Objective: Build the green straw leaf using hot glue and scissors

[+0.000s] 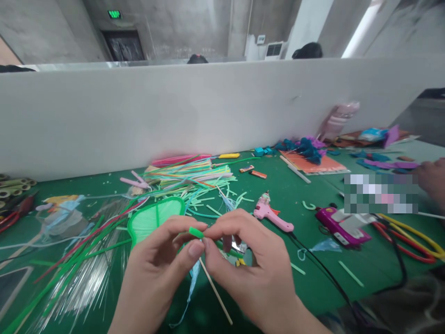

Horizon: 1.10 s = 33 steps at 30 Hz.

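Close in front of me, a short bright green strip (196, 232) sits between the fingertips of both hands. My left hand (162, 260) is closed, its thumb and fingers pinching the strip from the left. From the right, my right hand (252, 255) pinches at its other end, fingertips touching those of the left. Below the hands a thin wooden stick (216, 292) slants down to the right, beside a light blue tassel-like strand (193, 283). Behind my left hand lies a green leaf-shaped piece with a darker rim (156, 215). My right palm partly hides small items underneath.
A pink glue gun (273, 213) lies right of my hands, its black cord running toward me. Colourful strips (194, 176) are piled behind. Clear thin rods (86, 273) spread at left. A purple device (342, 227) and red-yellow-handled tool (410, 241) lie near another person's hand (433, 181).
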Each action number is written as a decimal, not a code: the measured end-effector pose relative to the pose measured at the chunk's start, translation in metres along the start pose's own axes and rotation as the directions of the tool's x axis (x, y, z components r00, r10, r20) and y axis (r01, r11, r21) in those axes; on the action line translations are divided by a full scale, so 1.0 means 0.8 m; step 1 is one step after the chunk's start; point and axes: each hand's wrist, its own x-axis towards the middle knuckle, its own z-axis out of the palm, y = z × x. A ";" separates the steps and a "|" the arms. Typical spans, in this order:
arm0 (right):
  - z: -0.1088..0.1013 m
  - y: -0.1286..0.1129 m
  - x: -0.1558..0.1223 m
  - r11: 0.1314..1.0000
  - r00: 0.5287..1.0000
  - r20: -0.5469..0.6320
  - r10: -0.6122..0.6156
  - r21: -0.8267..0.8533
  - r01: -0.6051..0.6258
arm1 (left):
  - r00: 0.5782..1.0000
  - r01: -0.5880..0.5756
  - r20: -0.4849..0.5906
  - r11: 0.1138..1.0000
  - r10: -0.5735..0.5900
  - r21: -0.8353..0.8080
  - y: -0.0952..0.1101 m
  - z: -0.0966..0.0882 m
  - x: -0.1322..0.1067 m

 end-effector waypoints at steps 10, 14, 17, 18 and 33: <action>0.011 -0.001 -0.010 0.905 0.963 0.051 0.263 0.332 -0.265 | 0.975 0.169 -0.098 0.949 -0.201 -0.265 -0.003 0.012 -0.003; -0.002 -0.003 -0.007 0.893 0.947 0.122 0.298 0.314 -0.322 | 0.991 0.068 -0.129 0.986 -0.048 0.153 0.008 0.009 -0.002; -0.010 0.000 -0.009 0.916 0.950 0.138 0.282 0.257 -0.309 | 0.990 -0.039 -0.108 0.913 0.090 0.405 0.017 0.009 -0.005; -0.011 0.002 -0.010 0.918 0.949 0.143 0.282 0.248 -0.310 | 0.990 -0.056 -0.089 0.892 0.106 0.448 0.019 0.009 -0.006; -0.104 0.075 -0.046 0.732 0.803 0.329 0.497 -0.656 -0.184 | 0.980 -0.139 -0.017 0.735 0.200 0.664 -0.012 -0.004 -0.012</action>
